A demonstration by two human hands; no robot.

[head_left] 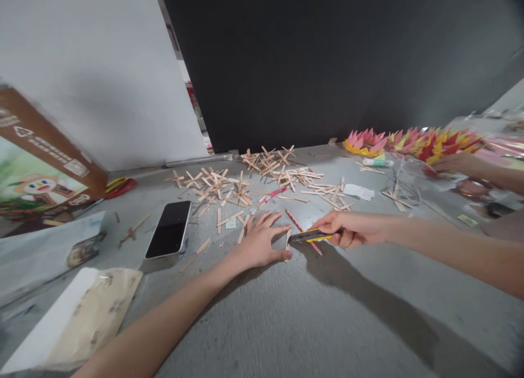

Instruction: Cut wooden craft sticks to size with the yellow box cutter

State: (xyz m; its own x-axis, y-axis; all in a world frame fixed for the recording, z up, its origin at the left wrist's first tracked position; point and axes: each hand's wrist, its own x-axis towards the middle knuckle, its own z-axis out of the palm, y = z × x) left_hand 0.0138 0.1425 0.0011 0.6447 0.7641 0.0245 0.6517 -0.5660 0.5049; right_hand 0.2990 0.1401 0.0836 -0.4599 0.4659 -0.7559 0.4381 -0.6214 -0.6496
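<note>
My left hand (262, 240) rests low over the grey table, its thumb and index finger pinning a short wooden craft stick (287, 239) by its two ends. In my right hand (347, 228) is a black and yellow utility knife (314, 235), with the fingers wrapped round its handle. The knife's tip meets the stick between my left thumb and index finger. Under the knife a thin red patterned strip (295, 221) lies slantwise on the table. Loose craft sticks (229, 219) lie just beyond my left hand.
A heap of crossed craft sticks (221, 184) spreads along the back. Left are a phone (170, 229), scissors (119, 187), a printed box (45, 165) and a paper packet (96, 318). Right are a glue stick (377, 163), paper petals (442, 143) and another person's hand (456, 164).
</note>
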